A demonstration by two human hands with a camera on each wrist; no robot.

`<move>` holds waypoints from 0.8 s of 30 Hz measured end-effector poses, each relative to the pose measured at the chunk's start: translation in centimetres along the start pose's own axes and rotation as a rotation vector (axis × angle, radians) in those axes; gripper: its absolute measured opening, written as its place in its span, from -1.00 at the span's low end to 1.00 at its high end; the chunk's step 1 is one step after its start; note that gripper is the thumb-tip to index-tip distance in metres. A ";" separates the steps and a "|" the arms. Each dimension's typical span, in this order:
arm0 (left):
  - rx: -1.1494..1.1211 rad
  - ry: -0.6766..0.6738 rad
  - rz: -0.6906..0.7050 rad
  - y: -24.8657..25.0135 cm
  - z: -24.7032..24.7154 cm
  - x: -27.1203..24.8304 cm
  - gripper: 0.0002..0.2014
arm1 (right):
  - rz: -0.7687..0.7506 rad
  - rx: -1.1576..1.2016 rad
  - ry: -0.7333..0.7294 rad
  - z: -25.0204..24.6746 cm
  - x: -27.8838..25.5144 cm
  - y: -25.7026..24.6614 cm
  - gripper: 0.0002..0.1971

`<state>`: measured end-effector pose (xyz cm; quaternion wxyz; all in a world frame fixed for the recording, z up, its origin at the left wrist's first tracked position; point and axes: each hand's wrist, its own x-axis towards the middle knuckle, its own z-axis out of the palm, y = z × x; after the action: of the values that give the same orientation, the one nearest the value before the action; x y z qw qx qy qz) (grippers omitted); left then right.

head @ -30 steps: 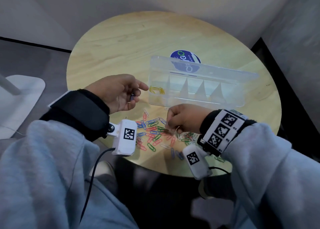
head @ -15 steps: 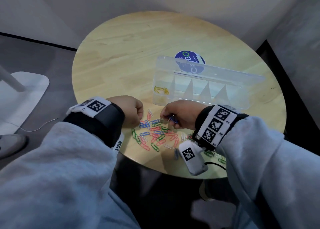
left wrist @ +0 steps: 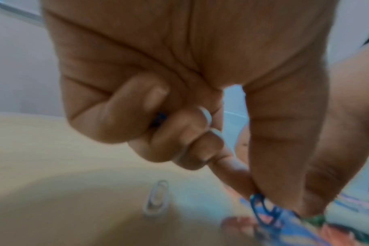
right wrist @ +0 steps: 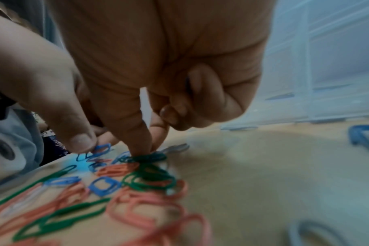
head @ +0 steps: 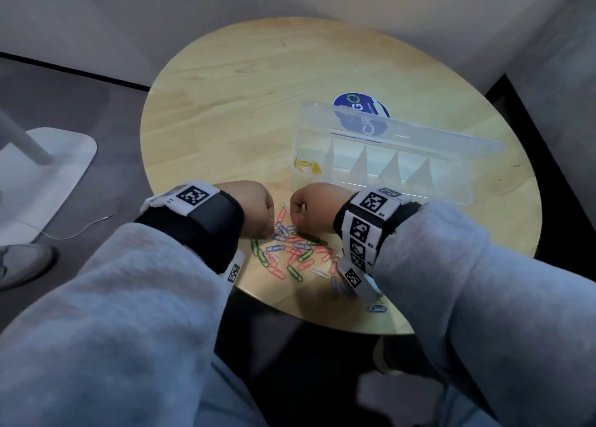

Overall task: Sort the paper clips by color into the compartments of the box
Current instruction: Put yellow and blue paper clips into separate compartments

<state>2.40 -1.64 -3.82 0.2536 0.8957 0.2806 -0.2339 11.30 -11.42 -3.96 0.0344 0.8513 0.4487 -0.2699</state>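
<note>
Grey sleeves point(head: 106, 323) are filling the foreground of the head view, cutting off the near edge of the round wooden table point(head: 258, 81) and hiding some clips beneath the right wrist.

Just beyond them, both hands are working down into the pile of paper clips point(head: 292, 252), a loose scatter of red, blue, green and white lying near the table's front edge. The left hand point(head: 250, 205) is pinching a blue paper clip point(left wrist: 261, 206) between thumb and forefinger, its other fingers curling over something dark blue that the wrist view leaves too blurred to identify. A white paper clip point(left wrist: 157, 197) is lying apart on the wood, left of that pinch.

The right hand point(head: 311, 205) is pressing a fingertip onto a green paper clip point(right wrist: 150, 157) while its thumb is touching a blue clip point(right wrist: 101, 149); the remaining fingers are curling into the palm, and whether they are holding anything cannot be told.

Farther from the pile, the clear compartment box point(head: 451, 197) is standing with its lid raised behind it. Yellow paper clips point(head: 308, 166) are lying in its leftmost compartment. A blue round sticker point(head: 359, 110) is showing partly through the lid.

Beyond the table, pale walls are meeting grey floor; a white stand base point(head: 61, 155) is sitting far left.
</note>
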 end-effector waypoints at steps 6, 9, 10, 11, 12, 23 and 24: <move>-0.395 -0.055 0.052 -0.3 -2.0 -0.2 -0.79 | 0.049 0.067 -0.113 -0.5 -0.9 1.2 -0.92; -0.712 -0.022 0.064 -0.2 -2.7 -0.6 -0.69 | 0.114 0.380 -0.116 -0.7 -1.5 2.2 -0.84; -0.799 -0.016 0.067 -0.2 -2.8 -0.8 -0.68 | 0.138 0.552 -0.121 -0.6 -1.6 2.6 -0.82; -0.873 -0.019 0.071 -0.3 -2.9 -0.9 -0.67 | 0.156 0.717 -0.125 -0.6 -1.7 3.0 -0.79; -0.931 -0.026 0.075 -0.3 -3.0 -1.0 -0.67 | 0.165 0.849 -0.131 -0.5 -1.8 3.4 -0.77; -1.085 -0.133 0.014 -0.1 -3.0 -0.8 -0.70 | 0.262 1.363 -0.227 0.5 -2.5 5.0 -0.71; -1.049 -0.125 -0.010 0.0 -3.0 -0.5 -0.72 | 0.273 1.387 -0.241 0.5 -2.5 4.9 -0.70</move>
<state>2.86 -0.13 -1.27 0.6830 0.6313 0.3486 -0.1160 13.82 -16.35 -4.02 -0.4318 0.6899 0.0563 -0.5783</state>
